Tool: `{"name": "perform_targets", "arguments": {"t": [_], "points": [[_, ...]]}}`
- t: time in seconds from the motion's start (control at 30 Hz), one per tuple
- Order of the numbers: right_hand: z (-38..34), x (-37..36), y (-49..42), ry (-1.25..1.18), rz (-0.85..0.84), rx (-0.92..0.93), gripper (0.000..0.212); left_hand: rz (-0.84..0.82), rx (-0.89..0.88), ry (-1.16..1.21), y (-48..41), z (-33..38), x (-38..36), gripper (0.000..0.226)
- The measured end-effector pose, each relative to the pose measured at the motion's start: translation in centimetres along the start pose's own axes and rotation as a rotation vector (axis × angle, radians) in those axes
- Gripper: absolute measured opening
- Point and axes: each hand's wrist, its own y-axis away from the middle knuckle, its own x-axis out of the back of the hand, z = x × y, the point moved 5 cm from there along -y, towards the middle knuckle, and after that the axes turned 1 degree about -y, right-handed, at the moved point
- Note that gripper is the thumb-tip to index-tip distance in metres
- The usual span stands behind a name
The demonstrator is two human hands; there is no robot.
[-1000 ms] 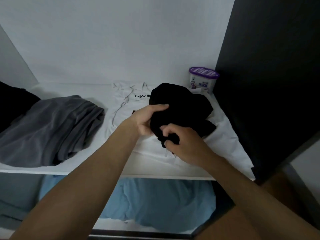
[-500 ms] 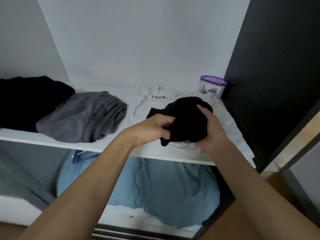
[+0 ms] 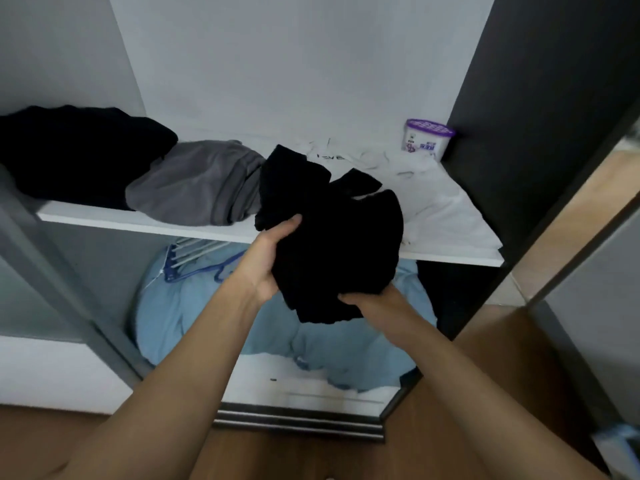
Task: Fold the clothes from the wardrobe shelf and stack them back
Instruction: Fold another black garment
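Far left on the white shelf (image 3: 104, 220) there's a black pile (image 3: 69, 150), soft and lumpy, no clear shape to it. Just beside it and touching is a grey garment (image 3: 197, 188), roughly folded, thick fleecy-looking fabric with rounded folds hanging a bit over the shelf edge.

Below the shelf sits a big puffy light blue duvet (image 3: 207, 323), quilted and pillowy, with some blue hangers (image 3: 180, 265) resting on top at the left.

Middle of the view: the black garment (image 3: 332, 244) is bunched into a crumpled wad, matte and dark enough that the folds barely show. It's held up in front of the shelf edge, off the shelf. The left hand (image 3: 266, 265) grips its left side, thumb on top. The right hand (image 3: 374, 303) holds it from underneath at the lower right, fingers curled into the cloth.

Behind it a white t-shirt (image 3: 443, 209) lies flat on the shelf, thin and wrinkly, some dark lettering near the collar. Back right corner has a small round plastic tub (image 3: 427, 140) with a purple perforated lid, right next to the dark wardrobe panel (image 3: 536, 116).
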Motion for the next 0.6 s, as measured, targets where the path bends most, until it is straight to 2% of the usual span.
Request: {"name": "perform_targets", "arguments": {"t": [0.17,0.23,0.3,0.37,0.47,0.53,0.6], "points": [[4.9,-5.8,5.6,-0.286,0.121,-0.172,0.046,-0.012,0.016,0.158,6.6,-0.7,5.3,0.036],[5.9,-8.4,8.3,-0.236,0.104,-0.184,0.04,0.005,0.038,0.221,9.3,-1.2,7.6,0.039],[7.0,-10.5,10.5,-0.238,0.005,-0.2,0.039,0.014,0.041,0.265,11.7,-1.5,9.2,0.039],[7.8,-12.1,12.8,-0.507,-0.149,-0.203,0.043,0.021,0.044,0.306,14.2,-1.7,10.5,0.037],[7.4,-13.2,14.7,-0.938,-0.231,-0.253,0.049,0.032,0.061,0.327,17.1,-1.3,11.7,0.04],[6.2,-14.1,14.9,-0.983,-0.223,-0.293,0.052,0.032,0.07,0.317,18.5,-1.3,12.3,0.043],[5.3,-14.7,14.8,-0.95,-0.095,-0.334,0.044,0.005,0.067,0.311,19.7,-1.4,12.8,0.043]]}}
